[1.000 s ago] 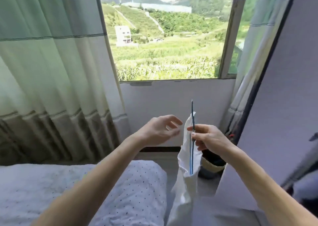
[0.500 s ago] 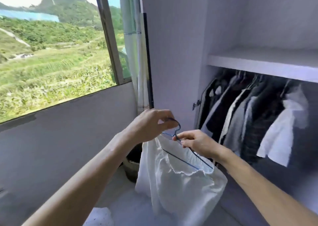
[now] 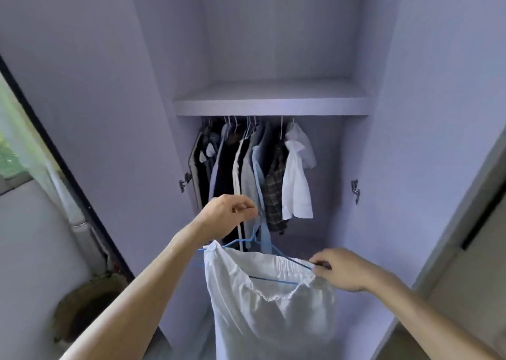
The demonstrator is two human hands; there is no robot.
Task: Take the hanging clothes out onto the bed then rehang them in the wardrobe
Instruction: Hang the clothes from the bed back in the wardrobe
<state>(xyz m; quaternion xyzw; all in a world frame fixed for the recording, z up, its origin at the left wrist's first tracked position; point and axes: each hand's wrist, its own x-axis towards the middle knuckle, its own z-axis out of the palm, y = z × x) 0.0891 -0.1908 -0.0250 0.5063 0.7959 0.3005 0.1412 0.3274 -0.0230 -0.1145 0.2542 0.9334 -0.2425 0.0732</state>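
Observation:
A white garment (image 3: 273, 302) with an elastic waistband hangs from a blue wire hanger (image 3: 247, 241) in front of the open wardrobe. My left hand (image 3: 231, 213) grips the hanger's hook from above. My right hand (image 3: 343, 269) pinches the hanger's right end together with the waistband. Behind them, several dark, plaid and white clothes (image 3: 254, 173) hang under the wardrobe shelf (image 3: 271, 106). The rail itself is hidden by the shelf edge. The bed is out of view.
The wardrobe's left door (image 3: 90, 107) and right door (image 3: 438, 113) stand open on either side. A woven basket (image 3: 82, 307) sits on the floor at the lower left, below a strip of curtain and window (image 3: 16, 146).
My view has swung from the window round to face the wardrobe straight on. My left hand took hold of the hanger's hook, and my right hand slid out to the hanger's right end.

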